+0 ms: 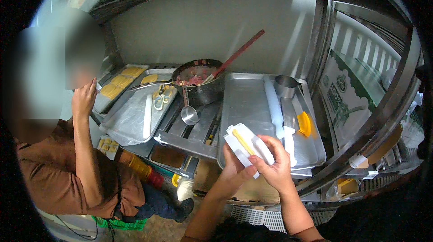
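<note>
Both my hands hold a white plastic hinged dough press [263,148] above the front edge of a metal tray. A strip of yellow dough [243,142] shows between its two white sides. My left hand [233,169] supports the press from below and the left. On its right side, my right hand [275,165] has the fingers curled round it and the thumb near the dough. Beneath the press lies the large metal tray [241,102], which bears a pale blue rolling pin [273,106], a metal cup [286,86] and a yellow plastic piece [304,124].
A dark pot [203,92] of chopped pinkish filling holds a red-handled spatula [243,50]. A metal ladle [189,115] hangs at its front. Scissors [158,102] and a white rod [147,115] lie on a plastic-covered tray. At left stands a co-worker [76,165] with one hand raised.
</note>
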Demonstrator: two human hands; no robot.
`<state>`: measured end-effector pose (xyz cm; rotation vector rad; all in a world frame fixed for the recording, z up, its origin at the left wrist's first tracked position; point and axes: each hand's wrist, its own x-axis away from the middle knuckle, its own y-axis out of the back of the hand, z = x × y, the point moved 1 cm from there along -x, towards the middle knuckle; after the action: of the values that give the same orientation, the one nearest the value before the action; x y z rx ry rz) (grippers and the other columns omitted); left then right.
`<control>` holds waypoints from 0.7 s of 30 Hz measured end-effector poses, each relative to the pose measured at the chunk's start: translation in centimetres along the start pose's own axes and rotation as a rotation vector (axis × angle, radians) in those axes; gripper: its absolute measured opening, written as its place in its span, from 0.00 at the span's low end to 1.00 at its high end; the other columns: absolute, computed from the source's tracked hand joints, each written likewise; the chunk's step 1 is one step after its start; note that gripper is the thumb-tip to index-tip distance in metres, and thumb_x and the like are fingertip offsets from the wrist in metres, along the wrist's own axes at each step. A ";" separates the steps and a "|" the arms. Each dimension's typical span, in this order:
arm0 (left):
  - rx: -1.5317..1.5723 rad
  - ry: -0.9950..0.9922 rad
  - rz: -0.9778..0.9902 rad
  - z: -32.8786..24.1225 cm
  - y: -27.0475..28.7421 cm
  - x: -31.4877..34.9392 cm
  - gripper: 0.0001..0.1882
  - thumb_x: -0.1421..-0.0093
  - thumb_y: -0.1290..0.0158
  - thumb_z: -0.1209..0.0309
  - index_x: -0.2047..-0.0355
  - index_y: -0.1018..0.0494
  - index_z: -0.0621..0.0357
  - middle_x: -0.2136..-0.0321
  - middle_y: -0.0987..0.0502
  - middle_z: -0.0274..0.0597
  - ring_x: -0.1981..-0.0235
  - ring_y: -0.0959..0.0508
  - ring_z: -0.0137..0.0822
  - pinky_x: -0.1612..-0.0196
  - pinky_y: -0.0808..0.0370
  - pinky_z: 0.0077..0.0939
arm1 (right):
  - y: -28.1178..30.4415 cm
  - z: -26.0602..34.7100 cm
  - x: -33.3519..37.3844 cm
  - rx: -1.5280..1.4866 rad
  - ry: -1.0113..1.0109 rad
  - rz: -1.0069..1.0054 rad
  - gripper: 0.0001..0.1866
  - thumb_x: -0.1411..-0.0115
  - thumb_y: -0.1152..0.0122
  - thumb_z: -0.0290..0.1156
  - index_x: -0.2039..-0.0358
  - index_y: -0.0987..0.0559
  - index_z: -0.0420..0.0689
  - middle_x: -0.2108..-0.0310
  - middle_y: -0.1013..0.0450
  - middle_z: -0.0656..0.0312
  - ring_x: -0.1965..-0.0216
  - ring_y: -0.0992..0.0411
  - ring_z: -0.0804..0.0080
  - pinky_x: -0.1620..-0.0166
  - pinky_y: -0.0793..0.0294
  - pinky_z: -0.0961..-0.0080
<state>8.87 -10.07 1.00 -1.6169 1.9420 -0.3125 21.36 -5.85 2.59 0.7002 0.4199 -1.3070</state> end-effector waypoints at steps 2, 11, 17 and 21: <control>-0.008 -0.022 -0.004 0.5 0.3 0.0 0.49 0.48 0.43 0.68 0.41 0.72 0.51 0.44 0.52 0.45 0.41 0.50 0.39 0.41 0.48 0.36 | 0.0 0.0 0.3 0.040 0.053 -0.043 0.30 0.54 0.31 0.35 0.53 0.31 0.37 0.59 0.27 0.51 0.60 0.26 0.64 0.60 0.26 0.74; -0.335 -0.112 -0.116 0.2 -0.5 0.0 0.46 0.47 0.45 0.71 0.41 0.70 0.57 0.44 0.51 0.51 0.42 0.46 0.41 0.41 0.48 0.35 | -1.2 0.2 0.6 0.349 0.258 -0.163 0.28 0.53 0.32 0.32 0.53 0.30 0.34 0.60 0.27 0.48 0.61 0.25 0.59 0.60 0.25 0.70; -0.276 -0.165 -0.108 1.1 -1.2 0.0 0.45 0.43 0.48 0.69 0.42 0.72 0.67 0.45 0.52 0.51 0.42 0.49 0.38 0.41 0.49 0.30 | -0.5 -1.1 1.4 0.326 0.215 -0.214 0.23 0.50 0.38 0.27 0.53 0.29 0.34 0.57 0.28 0.47 0.57 0.27 0.56 0.54 0.29 0.67; -0.340 -0.197 -0.152 1.3 -0.8 0.6 0.45 0.42 0.48 0.68 0.43 0.72 0.69 0.45 0.53 0.53 0.42 0.50 0.38 0.42 0.49 0.30 | -1.1 -0.7 1.5 0.262 0.147 -0.191 0.21 0.49 0.40 0.27 0.53 0.29 0.34 0.57 0.28 0.47 0.57 0.27 0.57 0.54 0.29 0.68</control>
<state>10.21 -10.60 0.22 -1.9352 1.7956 0.1236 20.73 -6.63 0.86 0.9993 0.4464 -1.5128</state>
